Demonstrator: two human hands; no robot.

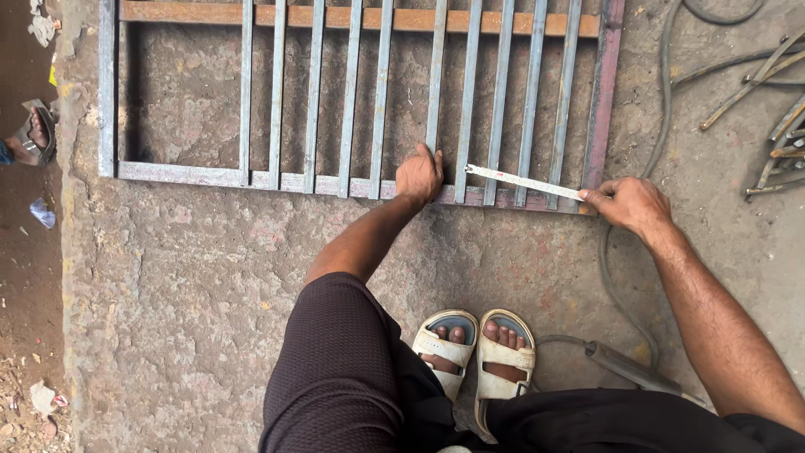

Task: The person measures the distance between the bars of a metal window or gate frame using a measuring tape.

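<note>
Left hand (418, 174) pressed on bar (434, 84), fingers closed over tape (521, 181) end. Right hand (625, 202) pinched on tape's other end at grille (352, 180) corner. Tape stretched along lower rail. Grille laid flat on concrete floor (184, 277); hose (610, 277) beside right hand.

A rough concrete floor (193, 285) is seen, on which a metal grille frame (352, 180) is laid flat at the far side, a hose (616, 277) curled and metal rods (776, 117) piled at the right.
</note>
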